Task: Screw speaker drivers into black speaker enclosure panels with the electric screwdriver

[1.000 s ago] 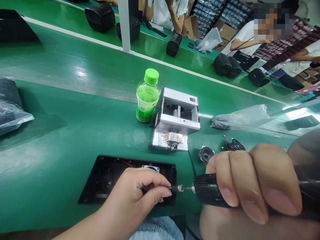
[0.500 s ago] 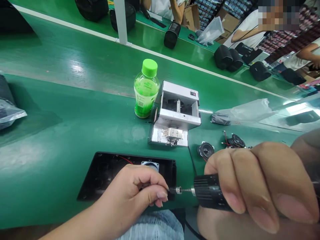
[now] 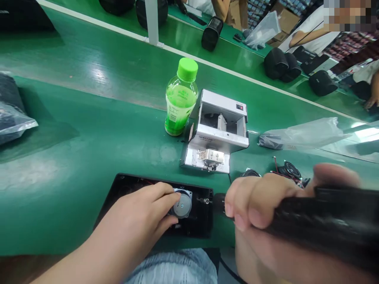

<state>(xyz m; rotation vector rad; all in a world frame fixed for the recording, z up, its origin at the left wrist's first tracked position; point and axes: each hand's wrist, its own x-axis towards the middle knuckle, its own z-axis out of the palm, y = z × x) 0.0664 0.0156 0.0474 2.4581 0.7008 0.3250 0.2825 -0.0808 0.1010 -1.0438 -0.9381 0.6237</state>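
Note:
My right hand (image 3: pixel 257 197) is wrapped round a black electric screwdriver (image 3: pixel 322 221). The tool lies nearly level, its bit pointing left over the right end of a black speaker housing (image 3: pixel 203 227). Inside that open housing sits a round speaker driver (image 3: pixel 184 204) with a grey magnet facing up. My left hand (image 3: pixel 139 217) grips the driver's left side, thumb and fingers at its rim, and covers much of the housing's middle. Whether the bit touches a screw is too small to tell.
Behind the housing stands a silver screw feeder (image 3: pixel 222 136), with a green-capped bottle (image 3: pixel 181 96) beside it. Another loose speaker driver (image 3: pixel 290 169) with red wires lies to the right. Plastic bags (image 3: pixel 302 134) rest nearby. People work across the green bench among black speakers (image 3: pixel 212 33).
My left hand has left the screwdriver tip and moved onto the speaker driver. The screwdriver has turned and come over the housing's right end. The whole view has shifted slightly.

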